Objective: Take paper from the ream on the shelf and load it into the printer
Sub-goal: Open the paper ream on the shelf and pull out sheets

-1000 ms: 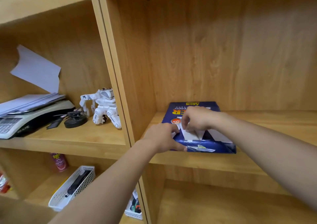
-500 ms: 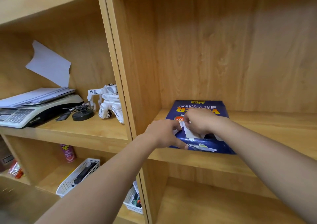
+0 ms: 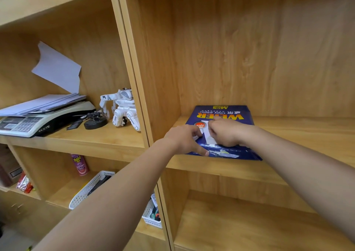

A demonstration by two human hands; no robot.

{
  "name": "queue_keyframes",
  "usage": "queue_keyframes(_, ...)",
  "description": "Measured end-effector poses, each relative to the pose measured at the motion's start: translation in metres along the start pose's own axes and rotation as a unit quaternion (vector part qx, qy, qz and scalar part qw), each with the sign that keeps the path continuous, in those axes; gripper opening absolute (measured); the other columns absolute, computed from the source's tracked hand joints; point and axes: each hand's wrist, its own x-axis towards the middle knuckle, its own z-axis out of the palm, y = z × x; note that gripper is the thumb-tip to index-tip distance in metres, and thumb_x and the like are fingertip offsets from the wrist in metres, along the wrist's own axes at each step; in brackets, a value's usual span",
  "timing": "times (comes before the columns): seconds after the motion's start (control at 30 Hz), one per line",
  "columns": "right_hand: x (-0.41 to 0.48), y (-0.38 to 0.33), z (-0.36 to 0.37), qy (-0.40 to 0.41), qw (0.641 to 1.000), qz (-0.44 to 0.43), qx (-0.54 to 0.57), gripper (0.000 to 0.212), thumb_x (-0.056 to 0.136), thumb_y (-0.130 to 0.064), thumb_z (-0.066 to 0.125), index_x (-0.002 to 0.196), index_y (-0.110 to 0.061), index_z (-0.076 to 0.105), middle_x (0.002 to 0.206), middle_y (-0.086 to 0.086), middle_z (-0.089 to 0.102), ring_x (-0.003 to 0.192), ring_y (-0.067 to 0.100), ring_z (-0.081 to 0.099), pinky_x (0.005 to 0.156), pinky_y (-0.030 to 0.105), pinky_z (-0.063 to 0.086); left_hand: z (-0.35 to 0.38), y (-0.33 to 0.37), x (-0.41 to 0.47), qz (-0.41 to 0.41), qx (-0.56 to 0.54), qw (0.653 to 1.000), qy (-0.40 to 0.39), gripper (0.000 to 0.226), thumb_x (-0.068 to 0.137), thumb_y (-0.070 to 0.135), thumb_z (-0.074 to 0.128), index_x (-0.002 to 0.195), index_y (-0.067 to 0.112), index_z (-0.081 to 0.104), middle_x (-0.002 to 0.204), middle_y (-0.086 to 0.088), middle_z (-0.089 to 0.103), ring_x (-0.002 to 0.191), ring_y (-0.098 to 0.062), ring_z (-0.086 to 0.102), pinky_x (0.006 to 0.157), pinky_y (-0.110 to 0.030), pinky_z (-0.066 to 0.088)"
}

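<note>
My left hand (image 3: pixel 184 138) rests on the near left corner of the ream (image 3: pixel 221 116), fingers curled part-way, thumb stretched along the torn front edge of the wrapper and pressing it down. My right hand (image 3: pixel 226 132) sits just beside it, closed to a narrow pinch; the fingertips touch the white paper (image 3: pixel 208 138) that shows through the opened wrapper, though I cannot tell whether any sheet is truly gripped between them. The two hands nearly touch over the opening.

The ream lies flat on the shelf (image 3: pixel 288 133), in the right-hand compartment, close to its left wall and with its near end at the shelf's front edge. Its long axis runs from the front edge toward the back panel. The print on the blue wrapper reads upside down to me, so its top points away, toward the back. The torn end faces me.

Beyond the upright divider, on the left compartment's shelf, a white toy robot (image 3: pixel 123 109) stands near the divider, a small black round object (image 3: pixel 95 123) lies just beside it, and a scale (image 3: pixel 38 120) carries loose sheets (image 3: pixel 42 102) further left. Below, a spray can (image 3: pixel 80 164) stands upright and a white basket (image 3: pixel 90 189) lies near the front.
</note>
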Motion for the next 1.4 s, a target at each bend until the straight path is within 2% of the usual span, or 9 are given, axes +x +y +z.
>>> queue_keyframes(0.13, -0.011, 0.010, -0.001, 0.012, 0.998, 0.012, 0.067, 0.016, 0.094, -0.016, 0.041, 0.086, -0.014, 0.055, 0.105, -0.001, 0.042, 0.071, 0.022, 0.055, 0.071, 0.041, 0.046, 0.001, 0.000, -0.001, 0.000, -0.004, 1.000, 0.003, 0.074, 0.069, 0.060, 0.080, 0.132, 0.029, 0.056, 0.134, 0.005, 0.056, 0.115, -0.021, 0.053, 0.093, -0.035, 0.047)
queue_keyframes(0.3, -0.019, 0.021, 0.002, 0.084, 0.981, 0.015, 0.173, 0.011, 0.089, -0.017, 0.054, 0.088, -0.027, 0.052, 0.108, -0.002, 0.054, 0.086, 0.019, 0.057, 0.068, 0.034, 0.044, 0.003, -0.003, 0.001, -0.001, -0.011, 1.000, 0.008, 0.076, 0.066, 0.063, 0.080, 0.131, 0.032, 0.056, 0.137, 0.006, 0.056, 0.120, -0.021, 0.053, 0.095, -0.035, 0.046)
queue_keyframes(0.4, -0.018, 0.022, 0.002, 0.075, 0.972, 0.032, 0.219, 0.024, 0.083, -0.015, 0.061, 0.095, -0.036, 0.060, 0.108, -0.006, 0.059, 0.086, 0.020, 0.064, 0.066, 0.037, 0.051, 0.003, -0.004, 0.001, -0.001, -0.009, 1.000, 0.009, 0.077, 0.066, 0.064, 0.079, 0.132, 0.032, 0.056, 0.138, 0.007, 0.055, 0.120, -0.021, 0.053, 0.095, -0.035, 0.046)
queue_keyframes(0.57, -0.008, 0.011, -0.002, 0.083, 0.982, 0.039, 0.162, 0.011, 0.083, -0.026, 0.069, 0.092, -0.030, 0.075, 0.096, -0.004, 0.071, 0.089, 0.016, 0.064, 0.077, 0.032, 0.053, 0.005, -0.006, 0.001, -0.002, -0.010, 1.000, 0.011, 0.077, 0.066, 0.064, 0.079, 0.133, 0.033, 0.055, 0.138, 0.007, 0.055, 0.119, -0.021, 0.053, 0.094, -0.034, 0.047)
queue_keyframes(0.77, -0.009, 0.007, 0.000, 0.109, 0.980, 0.051, 0.160, 0.011, 0.083, -0.022, 0.065, 0.078, -0.025, 0.074, 0.067, -0.007, 0.070, 0.069, 0.011, 0.062, 0.062, 0.029, 0.048, 0.006, -0.007, -0.001, 0.003, -0.010, 1.000, 0.017, 0.077, 0.067, 0.065, 0.078, 0.133, 0.033, 0.055, 0.138, 0.007, 0.055, 0.119, -0.021, 0.054, 0.095, -0.036, 0.048)
queue_keyframes(1.0, -0.011, 0.005, 0.007, 0.124, 0.982, 0.044, 0.138, 0.016, 0.087, -0.022, 0.062, 0.074, -0.028, 0.069, 0.085, -0.005, 0.072, 0.085, 0.020, 0.062, 0.074, 0.036, 0.051, 0.007, -0.008, 0.000, 0.016, -0.003, 1.000, 0.022, 0.075, 0.068, 0.066, 0.076, 0.133, 0.032, 0.055, 0.137, 0.006, 0.056, 0.117, -0.021, 0.055, 0.095, -0.038, 0.049)
queue_keyframes(1.1, -0.012, 0.000, 0.013, 0.126, 0.983, 0.050, 0.124, 0.019, 0.091, -0.021, 0.056, 0.074, -0.026, 0.061, 0.086, -0.002, 0.065, 0.084, 0.024, 0.058, 0.066, 0.033, 0.044, 0.009, -0.009, 0.000, 0.023, -0.010, 0.999, 0.027, 0.074, 0.070, 0.063, 0.076, 0.133, 0.031, 0.055, 0.136, 0.005, 0.057, 0.117, -0.022, 0.055, 0.095, -0.036, 0.048)
queue_keyframes(1.23, -0.014, -0.007, 0.020, 0.127, 0.982, 0.070, 0.118, 0.028, 0.091, -0.010, 0.047, 0.067, -0.025, 0.047, 0.074, -0.005, 0.051, 0.076, 0.025, 0.051, 0.056, 0.033, 0.035, 0.013, -0.011, 0.001, 0.045, 0.000, 0.998, 0.036, 0.070, 0.073, 0.064, 0.073, 0.131, 0.030, 0.054, 0.133, 0.005, 0.059, 0.115, -0.022, 0.057, 0.081, -0.030, 0.044)
queue_keyframes(1.4, -0.013, -0.014, 0.016, 0.109, 0.983, 0.100, 0.112, 0.026, 0.089, -0.010, 0.045, 0.068, -0.025, 0.047, 0.075, -0.005, 0.052, 0.077, 0.026, 0.053, 0.058, 0.035, 0.040, 0.013, -0.014, -0.001, 0.065, 0.002, 0.997, 0.040, 0.066, 0.077, 0.062, 0.071, 0.130, 0.027, 0.055, 0.128, 0.003, 0.059, 0.111, -0.022, 0.056, 0.075, -0.030, 0.038)
